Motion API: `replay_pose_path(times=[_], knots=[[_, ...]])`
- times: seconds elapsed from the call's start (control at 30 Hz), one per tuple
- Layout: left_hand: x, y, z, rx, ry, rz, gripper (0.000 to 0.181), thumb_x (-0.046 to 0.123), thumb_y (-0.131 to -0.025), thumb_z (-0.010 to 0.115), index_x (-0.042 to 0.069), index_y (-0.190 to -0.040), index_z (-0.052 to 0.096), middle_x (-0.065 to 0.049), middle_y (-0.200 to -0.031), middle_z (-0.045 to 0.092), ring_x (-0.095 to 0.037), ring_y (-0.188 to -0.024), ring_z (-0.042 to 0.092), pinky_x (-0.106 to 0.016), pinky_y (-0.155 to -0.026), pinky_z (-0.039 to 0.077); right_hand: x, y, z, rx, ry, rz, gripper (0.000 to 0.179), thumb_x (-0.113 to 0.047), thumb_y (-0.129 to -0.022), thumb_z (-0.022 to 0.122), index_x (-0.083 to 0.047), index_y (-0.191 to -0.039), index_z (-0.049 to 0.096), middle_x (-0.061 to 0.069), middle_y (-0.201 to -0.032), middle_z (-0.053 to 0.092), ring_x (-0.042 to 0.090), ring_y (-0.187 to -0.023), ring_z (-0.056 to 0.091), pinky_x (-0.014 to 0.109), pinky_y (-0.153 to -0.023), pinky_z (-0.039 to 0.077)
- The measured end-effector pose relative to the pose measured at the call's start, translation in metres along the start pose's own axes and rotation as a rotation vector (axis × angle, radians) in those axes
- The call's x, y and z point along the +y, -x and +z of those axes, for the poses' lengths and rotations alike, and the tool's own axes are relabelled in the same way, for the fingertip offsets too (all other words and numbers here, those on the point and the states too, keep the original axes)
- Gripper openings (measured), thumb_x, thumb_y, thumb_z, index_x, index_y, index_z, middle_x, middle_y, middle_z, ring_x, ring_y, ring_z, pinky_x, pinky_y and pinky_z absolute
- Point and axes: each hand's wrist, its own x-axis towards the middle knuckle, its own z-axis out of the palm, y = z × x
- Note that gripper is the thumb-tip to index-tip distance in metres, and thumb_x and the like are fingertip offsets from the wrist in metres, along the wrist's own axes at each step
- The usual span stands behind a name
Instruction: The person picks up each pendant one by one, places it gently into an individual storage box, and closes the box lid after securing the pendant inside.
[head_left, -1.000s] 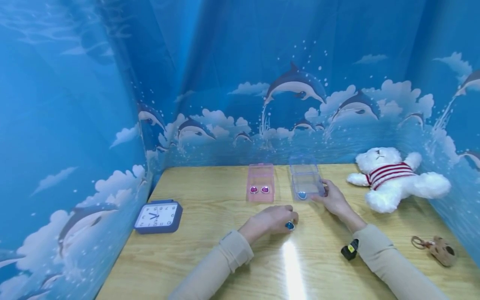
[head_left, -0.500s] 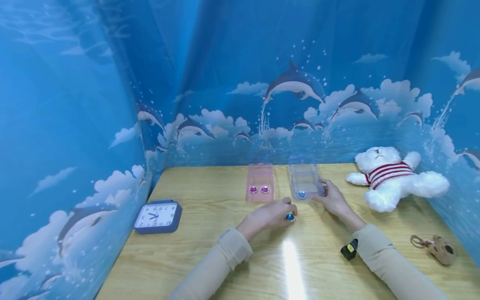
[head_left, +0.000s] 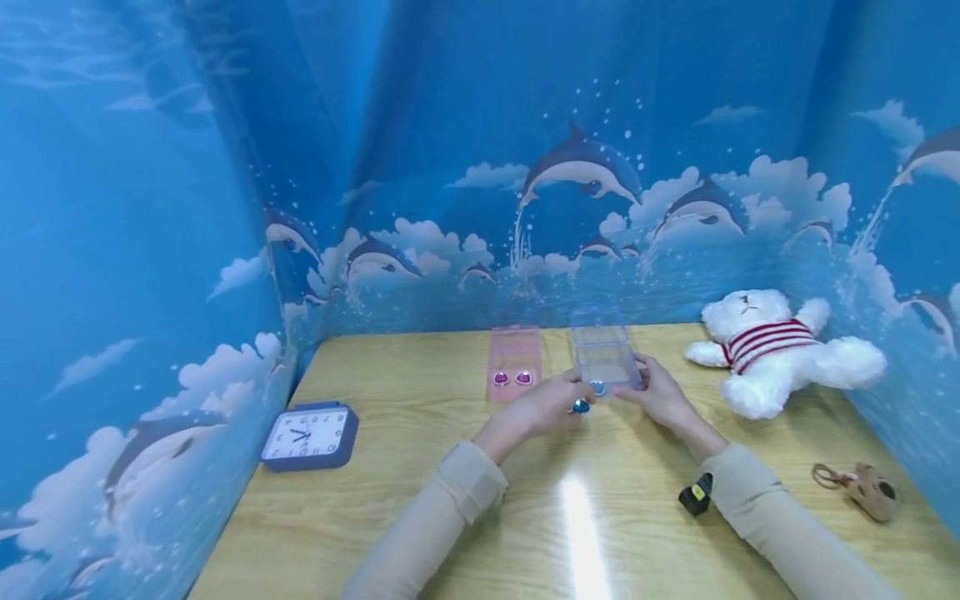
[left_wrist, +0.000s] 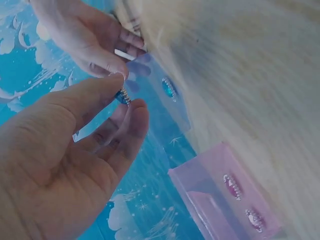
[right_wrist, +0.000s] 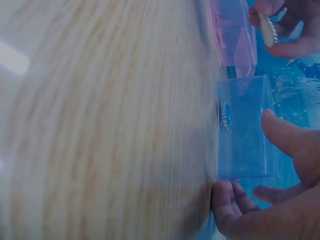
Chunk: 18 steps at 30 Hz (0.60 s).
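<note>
Left hand (head_left: pixel 538 408): thumb and fingertips clamped on a blue gem (left_wrist: pixel 123 96), its beaded edge exposed, located just short of the clear box (head_left: pixel 609 367) at its front left corner. Right hand (head_left: pixel 663 397): thumb and fingers gripping the same box at its right end; firmness of hold cannot be determined. The box lid appears tipped back; a second blue gem (left_wrist: pixel 169 87) lies inside, near the front wall. Hazards, as judged: the pinch covers little of the gem, so a knock against the rim could flip it onto the bench (head_left: pixel 420 500). Release too far forward could land it on the second blue gem. A slack right hand could let the light-looking box slide towards the neighbouring pink box (head_left: pixel 514 343).
</note>
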Motion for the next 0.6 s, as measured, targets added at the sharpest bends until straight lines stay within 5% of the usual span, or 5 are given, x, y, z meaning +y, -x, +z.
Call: replay_pose_path(times=[0.33, 0.6], knots=[[-0.002, -0.015, -0.014, 0.103, -0.037, 0.013, 0.029, 0.013, -0.101, 0.071, 0.014, -0.130, 0.070, -0.005, -0.132, 0.062, -0.015, -0.112, 0.068, -0.019, -0.095, 0.059, 0.003, -0.005, 0.003, -0.002, 0.064, -0.078, 0.084, -0.023, -0.104, 0.068, 0.011, -0.163, 0.018, 0.040, -0.161, 0.034, 0.055, -0.142, 0.046, 0.065, -0.116, 0.046], [0.005, -0.031, -0.018, 0.137, -0.053, -0.011, 0.033, 0.016, -0.101, 0.071, 0.015, -0.134, 0.067, -0.003, -0.133, 0.063, -0.014, -0.113, 0.068, -0.020, -0.094, 0.060, 0.007, -0.006, 0.003, 0.025, 0.084, -0.068, 0.080, -0.022, -0.104, 0.067, 0.014, -0.160, 0.022, 0.042, -0.150, 0.046, 0.054, -0.133, 0.055, 0.061, -0.108, 0.052]])
